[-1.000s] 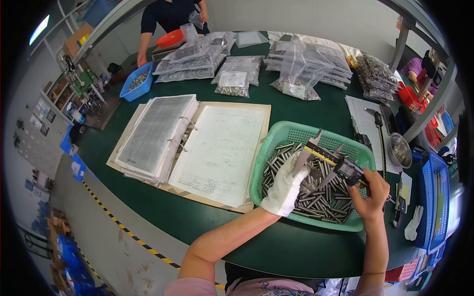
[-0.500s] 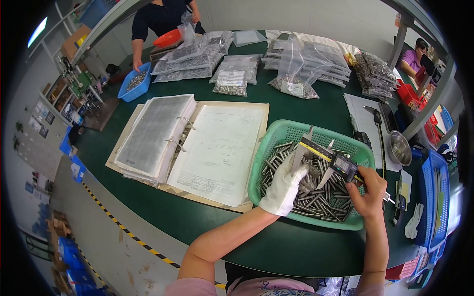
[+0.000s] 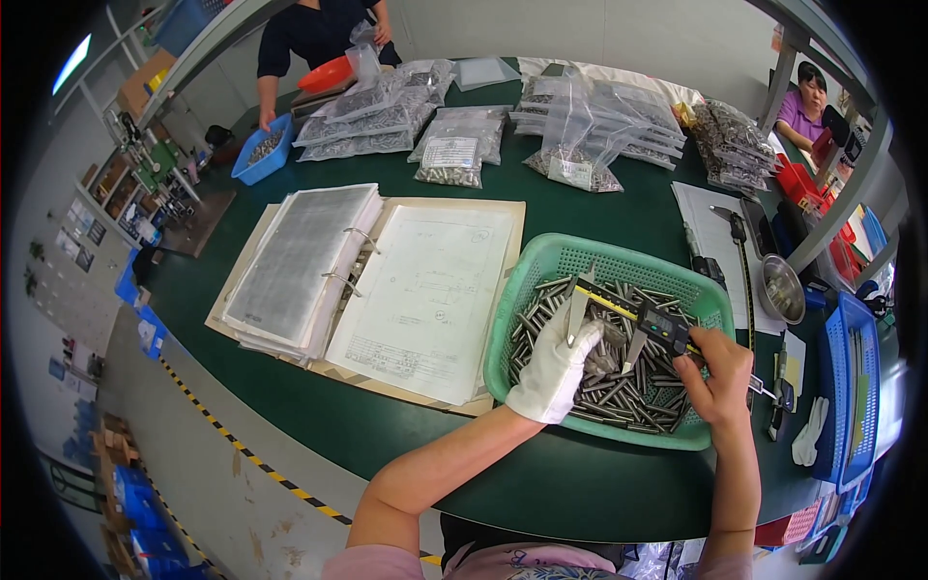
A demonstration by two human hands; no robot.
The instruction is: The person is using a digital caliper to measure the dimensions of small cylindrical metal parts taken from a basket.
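A digital caliper [image 3: 661, 327] with a yellow-marked beam lies across the air above a green plastic basket [image 3: 510, 290]. My right hand [image 3: 717, 375], bare, is closed around its slider end. The caliper's jaws stand apart, with the fingers of my gloved left hand [image 3: 553, 375] between and beside them. That hand is closed at the fingertips over the basket; what it pinches is too hidden to name. Many short metal pins [image 3: 623, 401] fill the basket beneath both hands.
An open ring binder [image 3: 416, 300] with a drawing lies left of the basket. Bags of metal parts [image 3: 449, 159] stand behind. To the right are a second caliper [image 3: 739, 232], a metal bowl [image 3: 781, 290], a white glove [image 3: 810, 433] and a blue basket [image 3: 851, 387]. Two people work nearby.
The caliper and my right hand have shifted slightly down and to the left. My left hand stays nearly in place. The person at far right has raised their head.
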